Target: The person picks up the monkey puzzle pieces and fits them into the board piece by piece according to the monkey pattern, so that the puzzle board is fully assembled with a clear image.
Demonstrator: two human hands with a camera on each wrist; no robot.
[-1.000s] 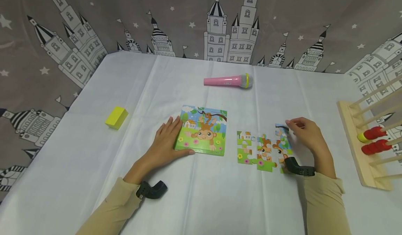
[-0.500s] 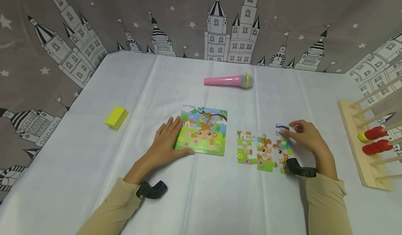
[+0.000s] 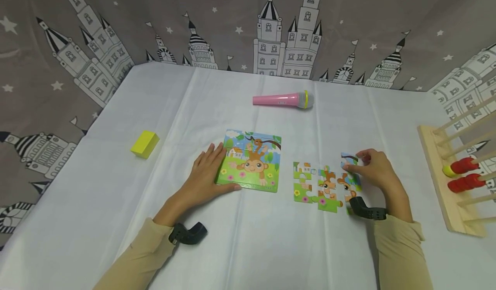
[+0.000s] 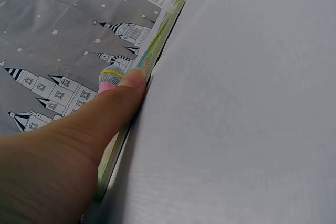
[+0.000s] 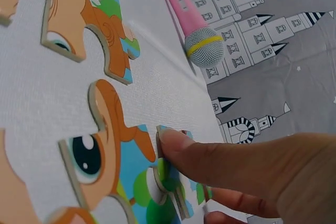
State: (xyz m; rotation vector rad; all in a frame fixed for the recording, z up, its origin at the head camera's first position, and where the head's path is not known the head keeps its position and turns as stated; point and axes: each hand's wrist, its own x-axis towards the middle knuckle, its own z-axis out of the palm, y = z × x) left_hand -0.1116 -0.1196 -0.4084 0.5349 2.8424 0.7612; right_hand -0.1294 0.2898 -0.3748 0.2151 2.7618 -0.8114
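My left hand (image 3: 203,171) rests along the left side of a square monkey picture puzzle (image 3: 252,163). Its fingers lie straight at the left edge, and the thumb (image 4: 118,103) runs along the near edge. To the right, my right hand (image 3: 373,167) pinches a puzzle piece (image 5: 181,182) with a dark branch on blue, thumb on one side and fingers on the other. That piece is at the top of the right column, right beside a piece with a monkey's eye (image 5: 89,156). Loose columns of pieces (image 3: 327,186) lie to its left.
A pink toy microphone (image 3: 277,100) lies behind the puzzle. On the left is a yellow block (image 3: 145,144). A wooden bead frame (image 3: 435,178) with red and yellow beads stands at the right. Behind the white table hangs a grey castle-print cloth (image 3: 217,27).
The right hand's thumb has come down and left, from the far end of the branch piece to its near side, and now pinches it. The left hand stays on the puzzle.
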